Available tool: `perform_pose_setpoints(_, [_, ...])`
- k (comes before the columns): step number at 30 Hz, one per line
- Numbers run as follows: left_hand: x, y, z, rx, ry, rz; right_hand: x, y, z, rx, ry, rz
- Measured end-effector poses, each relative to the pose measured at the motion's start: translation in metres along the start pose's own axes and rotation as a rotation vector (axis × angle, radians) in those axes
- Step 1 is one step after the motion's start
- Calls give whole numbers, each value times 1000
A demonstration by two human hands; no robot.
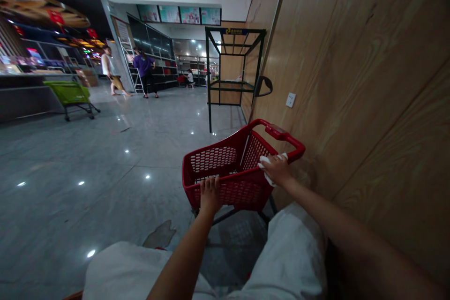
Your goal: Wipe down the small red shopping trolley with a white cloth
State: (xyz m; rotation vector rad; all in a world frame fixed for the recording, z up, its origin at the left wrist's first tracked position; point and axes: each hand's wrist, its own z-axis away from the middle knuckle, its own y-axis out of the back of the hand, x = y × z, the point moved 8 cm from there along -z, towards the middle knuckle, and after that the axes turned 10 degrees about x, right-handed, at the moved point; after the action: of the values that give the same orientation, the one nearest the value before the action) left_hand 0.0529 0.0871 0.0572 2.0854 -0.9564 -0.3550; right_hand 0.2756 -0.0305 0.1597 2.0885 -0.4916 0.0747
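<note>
I see the red shopping cart (228,168) just beyond my knees, close against the wood-panelled wall (369,79) on the right. Its long axis runs from near left to far right across the view: the mesh basket end sits nearer and to the left, and the handle bar (286,138) rises toward the wall at the far right end. The whole cart looks tipped, with the handle end higher than the basket rim.

My left hand (210,195) is curled over the near rim of the basket, fingers hooked on the red plastic edge. My right hand (277,168) is closed around a white cloth (267,168) and pressed against the cart's upper edge just below the handle.

A white wall socket (290,100) sits on the panelling above the cart. Farther off stands a dark metal shelf frame (234,65) with a small sign on its top rail; its writing is too small to read. Screens (179,14) hang high at the far end, also unreadable. A green cart (70,93) stands far left, with people (144,68) near shelving behind it.
</note>
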Motion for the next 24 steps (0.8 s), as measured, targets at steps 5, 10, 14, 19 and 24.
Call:
perform_pose_setpoints(5, [9, -1, -5, -55, 21, 10, -83, -25, -9, -54, -16, -109])
perform_pose_setpoints(10, [3, -3, -6, -116, 18, -9, -176, -41, -22, -8, -32, -208])
perform_pose_setpoints(14, [-12, -5, -6, -158, -45, -30, -169, -37, -23, 9, 52, -219])
perform_pose_setpoints(19, [-32, -3, -10, -113, -50, -47, -71, -16, -14, 3, 106, -106])
perform_pose_setpoints(24, [-40, -6, -14, -66, -31, -35, 3, 12, -8, 14, 101, -16])
